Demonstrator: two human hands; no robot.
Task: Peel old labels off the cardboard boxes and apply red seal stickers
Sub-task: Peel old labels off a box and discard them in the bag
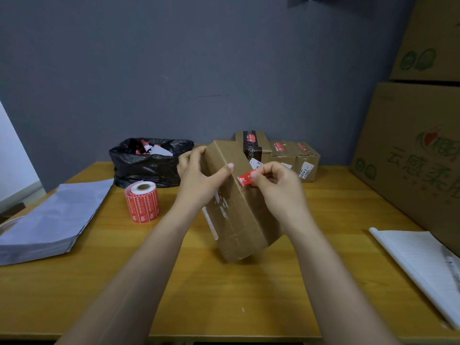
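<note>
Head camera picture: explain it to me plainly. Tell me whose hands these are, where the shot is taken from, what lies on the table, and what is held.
No machine here: a person works bare-handed, and the camera sits on their head, looking forward and down. The left hand grips a long box, tilted on the table. The right hand pinches a red sticker at the box's edge. On the table lie a sticker roll, a black bag of scraps, grey sheets at left, small boxes behind, and white paper at right. Big cartons stand stacked on the right.
</note>
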